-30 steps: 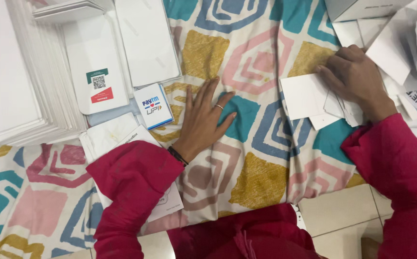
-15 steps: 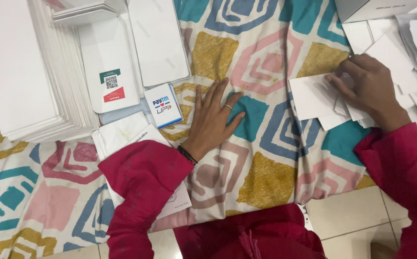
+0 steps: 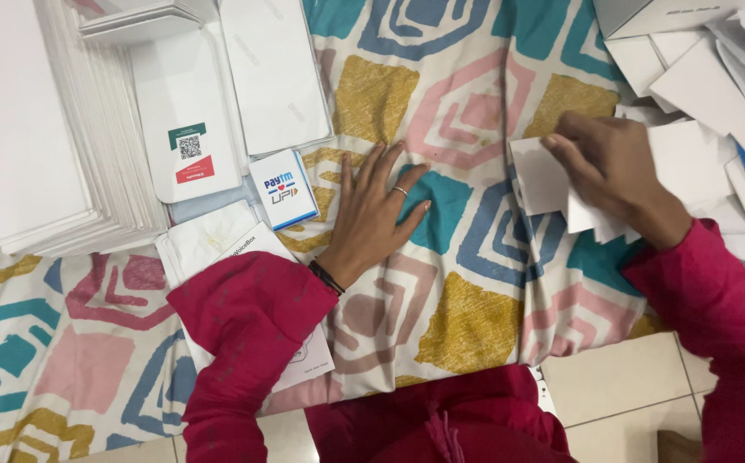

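Note:
My left hand (image 3: 374,215) lies flat, fingers spread, on a patterned cloth (image 3: 467,111) of teal, yellow and pink squares, holding nothing. A small white card with blue print (image 3: 283,189) lies just left of it. My right hand (image 3: 614,167) rests on a loose pile of white paper cards (image 3: 540,176) at the right and pinches one of them. Both arms wear red sleeves.
A tall stack of white sheets (image 3: 25,129) fills the upper left. Beside it lie a white card with a code square (image 3: 186,137) and a plain white sleeve (image 3: 276,73). A white box (image 3: 655,13) and scattered papers sit at the upper right. Tiled floor (image 3: 612,386) shows below.
My right hand has slid slightly left over the white cards, gathering them. My left hand stays flat on the cloth. The view has shifted a little.

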